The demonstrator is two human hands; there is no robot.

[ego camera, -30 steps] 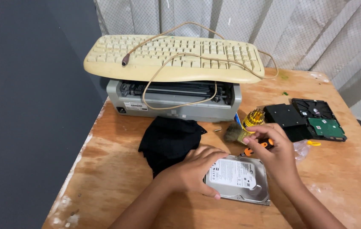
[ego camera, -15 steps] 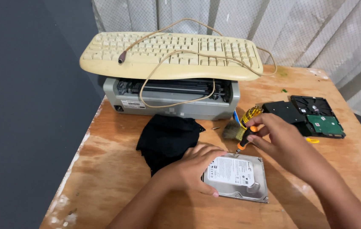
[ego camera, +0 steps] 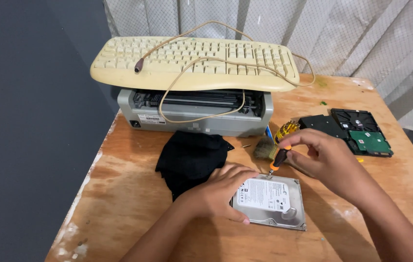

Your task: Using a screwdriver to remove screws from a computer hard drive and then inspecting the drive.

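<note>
A silver hard drive (ego camera: 272,201) with a white label lies flat on the wooden table (ego camera: 119,194) in front of me. My left hand (ego camera: 216,191) presses on its left edge and holds it steady. My right hand (ego camera: 323,157) grips a small screwdriver (ego camera: 279,159) with an orange and black handle. The screwdriver stands nearly upright, and its tip meets the drive's top edge near the far corner.
A black cloth (ego camera: 192,157) lies left of the drive. Behind it sits a grey printer (ego camera: 197,114) with a cream keyboard (ego camera: 194,63) and its cable on top. Two opened hard drives (ego camera: 357,131), a small brush (ego camera: 264,148) and a yellow-handled tool (ego camera: 286,130) lie at right.
My right hand has lifted the screwdriver from beside the drive and set its tip on the drive's top edge. My left hand stays on the drive.
</note>
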